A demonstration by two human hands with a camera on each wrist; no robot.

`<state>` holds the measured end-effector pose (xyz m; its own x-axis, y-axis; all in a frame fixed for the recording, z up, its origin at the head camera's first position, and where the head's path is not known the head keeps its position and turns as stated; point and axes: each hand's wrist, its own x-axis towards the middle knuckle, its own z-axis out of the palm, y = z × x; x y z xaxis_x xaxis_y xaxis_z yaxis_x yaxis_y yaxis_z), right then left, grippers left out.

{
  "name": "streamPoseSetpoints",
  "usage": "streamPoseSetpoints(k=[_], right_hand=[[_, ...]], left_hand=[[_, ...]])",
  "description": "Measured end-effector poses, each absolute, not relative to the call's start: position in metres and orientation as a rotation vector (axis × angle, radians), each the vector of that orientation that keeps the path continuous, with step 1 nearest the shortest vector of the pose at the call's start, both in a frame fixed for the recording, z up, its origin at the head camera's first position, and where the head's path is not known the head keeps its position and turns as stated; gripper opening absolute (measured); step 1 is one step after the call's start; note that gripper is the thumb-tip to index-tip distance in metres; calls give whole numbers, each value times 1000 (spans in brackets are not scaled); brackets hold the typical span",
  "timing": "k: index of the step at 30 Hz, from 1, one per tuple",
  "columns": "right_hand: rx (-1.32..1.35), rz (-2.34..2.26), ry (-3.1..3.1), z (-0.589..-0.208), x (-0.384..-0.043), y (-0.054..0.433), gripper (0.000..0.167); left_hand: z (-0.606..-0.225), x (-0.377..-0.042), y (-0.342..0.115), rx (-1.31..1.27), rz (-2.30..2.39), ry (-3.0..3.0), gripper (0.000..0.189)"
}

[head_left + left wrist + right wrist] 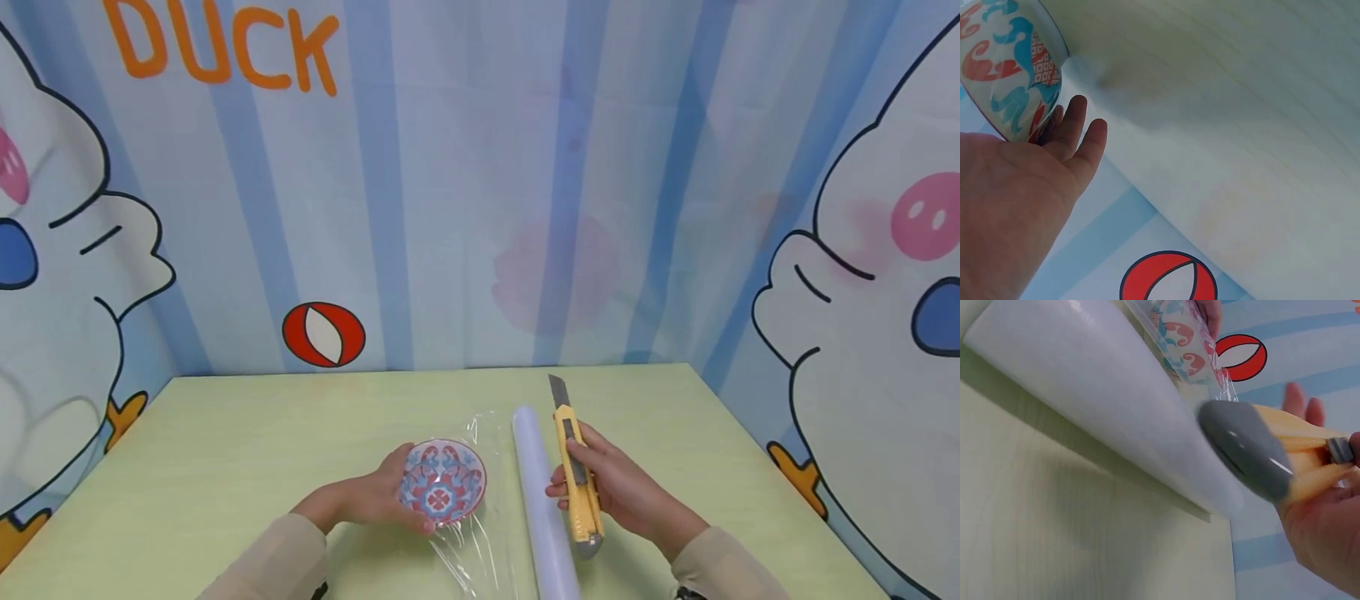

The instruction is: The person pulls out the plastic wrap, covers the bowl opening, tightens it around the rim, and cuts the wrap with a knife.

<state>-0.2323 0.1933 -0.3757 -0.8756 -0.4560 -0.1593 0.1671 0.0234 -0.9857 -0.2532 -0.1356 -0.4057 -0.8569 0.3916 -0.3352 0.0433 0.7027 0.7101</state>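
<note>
A small bowl (443, 482) with a red and blue flower pattern is held at its left side by my left hand (382, 493), thumb near the front of the rim. In the left wrist view the bowl (1013, 69) shows its patterned outside, raised off the table. My right hand (626, 486) grips a yellow utility knife (576, 483), thumb on its dark slider, with the grey blade (558, 390) extended and pointing away. The knife's grey end cap (1246, 449) looms close in the right wrist view. Between the hands lies a pale lavender roll (542, 508).
Clear plastic film (487, 533) spreads on the table left of the roll, partly behind the bowl. The pale yellow-green table (247, 450) ends at a striped curtain (465, 208) with cartoon ducks at both sides.
</note>
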Motion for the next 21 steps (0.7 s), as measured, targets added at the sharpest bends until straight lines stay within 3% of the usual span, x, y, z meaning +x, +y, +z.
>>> streamPoseSetpoints(k=[12, 21], right_hand=[[-118, -1903, 2010, -374, -230, 193, 36], [-89, -1931, 2029, -374, -230, 195, 45]], left_hand=[[-411, -254, -137, 366, 1065, 2445, 117], [-413, -252, -137, 411, 1082, 2497, 120]])
